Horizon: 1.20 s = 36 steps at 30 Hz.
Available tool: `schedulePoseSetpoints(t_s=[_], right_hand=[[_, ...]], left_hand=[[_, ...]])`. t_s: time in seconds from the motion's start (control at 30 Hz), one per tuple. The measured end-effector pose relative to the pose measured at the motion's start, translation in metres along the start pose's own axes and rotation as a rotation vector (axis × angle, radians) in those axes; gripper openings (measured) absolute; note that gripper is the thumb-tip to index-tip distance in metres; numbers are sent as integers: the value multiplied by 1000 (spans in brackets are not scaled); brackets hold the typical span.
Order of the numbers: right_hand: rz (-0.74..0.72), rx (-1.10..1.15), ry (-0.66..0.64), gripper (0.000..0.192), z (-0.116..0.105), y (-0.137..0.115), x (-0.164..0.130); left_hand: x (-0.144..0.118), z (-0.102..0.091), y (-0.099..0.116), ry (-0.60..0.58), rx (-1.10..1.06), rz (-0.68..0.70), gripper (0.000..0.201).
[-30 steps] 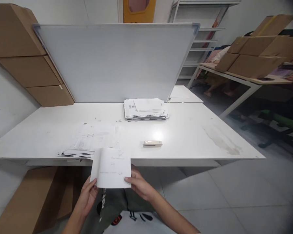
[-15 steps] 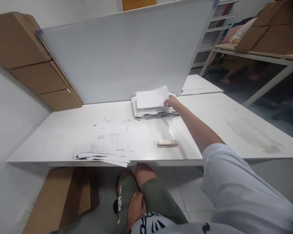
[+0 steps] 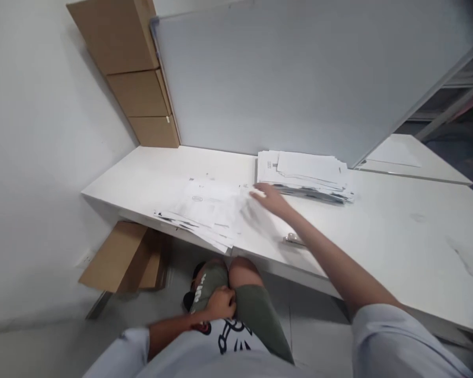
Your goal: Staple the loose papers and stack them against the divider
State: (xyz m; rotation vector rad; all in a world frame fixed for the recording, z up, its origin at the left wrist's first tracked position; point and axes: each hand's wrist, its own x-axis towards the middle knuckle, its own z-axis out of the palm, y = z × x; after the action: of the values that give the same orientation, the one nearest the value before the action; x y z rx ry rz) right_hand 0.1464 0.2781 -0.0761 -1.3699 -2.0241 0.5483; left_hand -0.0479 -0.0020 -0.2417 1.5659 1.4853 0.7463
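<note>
My right hand hovers over the white table, fingers apart and holding nothing, between two lots of paper. Just behind and to its right is a thick stack of paper, with smaller sheets lying on top. Loosely fanned printed sheets lie to its left, a few corners jutting over the table's front edge. Partly covered by my right forearm is a small, pale stapler-like object. My left hand rests on my lap, curled into a fist, with nothing visible in it.
A large whiteboard stands along the back of the white table. Cardboard boxes are stacked at the back left. An open cardboard box sits under the table's left end. More white surface continues past the board on the right.
My right hand has let go of the small sheets on the thick stack and come back left and nearer, opening. My view has swung left. The left hand stays on my lap.
</note>
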Motion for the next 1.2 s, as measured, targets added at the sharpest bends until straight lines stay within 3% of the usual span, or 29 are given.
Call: schedulePoseSetpoints(t_s=[0.07, 0.1, 0.2, 0.27, 0.33, 0.4, 0.43, 0.5, 0.53, 0.6, 0.7, 0.83, 1.0, 1.1, 1.2], right_hand=[[-213, -79, -187, 61, 40, -33, -27], [-275, -137, -218, 68, 55, -44, -40], [-286, -250, -144, 63, 76, -53, -67], [-213, -251, -29, 52, 78, -45, -73], [-167, -213, 54, 42, 79, -35, -72], [-157, -149, 84, 32, 80, -26, -70], [-143, -107, 98, 30, 81, -23, -68], [-64, -22, 169, 31, 81, -18, -68], [-11, 12, 227, 33, 80, -16, -69], [95, 54, 337, 34, 76, -13, -72], [193, 106, 382, 32, 67, -13, -81], [205, 217, 373, 33, 59, -19, -92], [189, 504, 561, 39, 59, -16, -104], [244, 701, 689, 39, 58, -13, -107], [317, 877, 717, 41, 57, -13, -107]], left_hand=[[6, -4, 4, -89, -21, 22, 21], [10, -8, 5, -160, -27, 33, 22], [23, -36, 8, -314, -20, 28, 19], [37, -73, 18, -285, 9, 40, 17], [55, -125, 38, -268, 100, 96, 13], [76, -181, 66, -355, 304, 129, 7], [87, -207, 78, -323, 397, 137, 7], [103, -243, 93, -53, 515, 116, 14], [108, -251, 94, 97, 546, 96, 20], [111, -249, 86, 326, 600, 54, 32], [102, -215, 65, 468, 669, 50, 48], [91, -177, 50, 439, 679, 212, 49], [78, -173, 49, 355, 447, 300, 68], [68, -176, 55, 375, 283, 256, 56], [74, -177, 69, 513, 140, 104, 40]])
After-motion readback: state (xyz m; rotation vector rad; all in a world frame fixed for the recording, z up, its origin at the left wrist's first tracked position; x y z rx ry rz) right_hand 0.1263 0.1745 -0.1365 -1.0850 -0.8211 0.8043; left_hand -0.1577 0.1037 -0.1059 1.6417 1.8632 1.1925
